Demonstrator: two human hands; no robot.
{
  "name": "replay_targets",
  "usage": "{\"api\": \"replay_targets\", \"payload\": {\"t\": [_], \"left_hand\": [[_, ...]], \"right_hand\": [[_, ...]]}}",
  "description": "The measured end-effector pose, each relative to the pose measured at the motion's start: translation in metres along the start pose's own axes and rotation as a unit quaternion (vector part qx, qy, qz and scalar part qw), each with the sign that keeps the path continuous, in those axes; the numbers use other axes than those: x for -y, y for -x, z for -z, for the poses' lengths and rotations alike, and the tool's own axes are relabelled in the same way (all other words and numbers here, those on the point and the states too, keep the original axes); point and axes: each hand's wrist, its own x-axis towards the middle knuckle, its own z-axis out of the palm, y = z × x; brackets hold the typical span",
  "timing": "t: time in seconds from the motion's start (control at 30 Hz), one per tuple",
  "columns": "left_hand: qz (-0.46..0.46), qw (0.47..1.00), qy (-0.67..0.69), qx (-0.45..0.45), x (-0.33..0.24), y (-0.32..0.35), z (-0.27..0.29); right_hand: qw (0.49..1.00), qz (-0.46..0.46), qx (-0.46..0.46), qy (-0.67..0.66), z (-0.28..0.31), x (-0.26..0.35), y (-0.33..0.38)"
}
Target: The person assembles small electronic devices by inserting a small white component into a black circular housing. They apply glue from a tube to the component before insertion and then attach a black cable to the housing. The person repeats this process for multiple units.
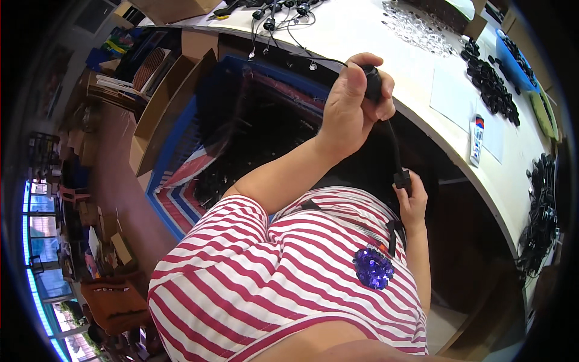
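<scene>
Cable (393, 140) taut beside white worktable (362, 30)

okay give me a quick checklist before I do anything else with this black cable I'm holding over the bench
1. Left hand grip on the round black fitting: ok, fingers wrapped around it.
2. Right hand grip on the small black plug: ok, pinched at the lower end.
3. Black cable between the hands: ok, runs nearly straight, no loop or knot visible.
4. Fitting seated properly on the cable: cannot tell, the left hand covers the joint.
5. White bench space near the hands: ok, bare patch beside the white sheet.
6. Thin wire trailing from the fitting toward the cable bundle: cannot tell whether it is snagged.
</scene>
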Motion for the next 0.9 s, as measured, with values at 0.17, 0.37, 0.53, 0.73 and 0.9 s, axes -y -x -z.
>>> {"api": "replay_targets", "payload": {"t": [0.17,0.37,0.53,0.73,0.9], "left_hand": [[-0.021,0.999,-0.034,-0.008,-0.021,-0.012,0.01],[-0.027,0.999,-0.033,-0.032,-0.046,-0.033,0.028],[0.014,0.986,0.076,-0.147,-0.055,-0.061,0.103],[0.411,0.905,0.088,-0.066,0.003,-0.007,0.104],[0.291,0.956,0.013,0.041,0.003,0.005,0.069]], "right_hand": [[0.994,0.053,0.066,0.062,-0.005,-0.018,0.0],[0.989,-0.04,0.116,0.081,-0.013,-0.04,0.002],[0.981,-0.071,0.122,0.13,-0.01,-0.042,0.007],[0.952,-0.131,0.179,0.213,-0.005,-0.033,0.016],[0.925,-0.188,0.21,0.254,-0.003,-0.023,0.013]]}}
